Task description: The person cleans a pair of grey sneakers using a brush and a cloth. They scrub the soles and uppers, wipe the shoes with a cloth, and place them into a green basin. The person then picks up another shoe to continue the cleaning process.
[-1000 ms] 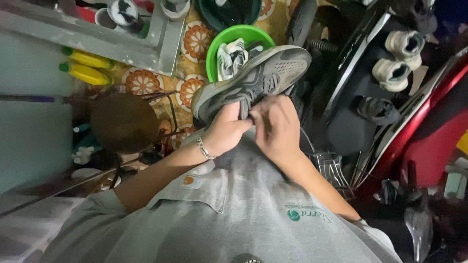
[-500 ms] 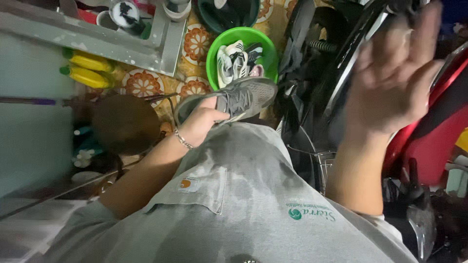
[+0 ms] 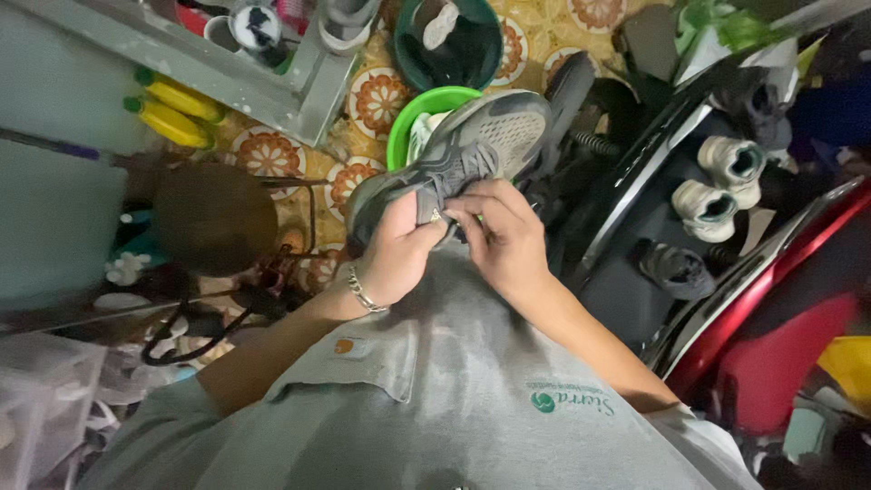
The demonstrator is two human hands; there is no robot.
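A grey sneaker (image 3: 481, 145) with dark laces is held in front of my chest, toe pointing up and right. My left hand (image 3: 399, 249), with a metal bracelet on the wrist, grips the shoe's heel and side. My right hand (image 3: 504, 236) is closed on the lace area next to it, fingers pinching at the laces. Behind the shoe stands a bright green tub (image 3: 408, 122) with a white shoe partly hidden inside.
A dark green basin (image 3: 494, 45) sits on the patterned tile floor (image 3: 372, 95). Two yellow bottles (image 3: 172, 113) lie by a grey shelf at left. A brown round stool (image 3: 213, 218) stands left. A white sneaker pair (image 3: 717, 186) rests on a scooter's footboard at right.
My right hand, raised and spread open to the right half a second ago, has come back onto the shoe's laces. The shoe has been lifted higher, in front of the green tub.
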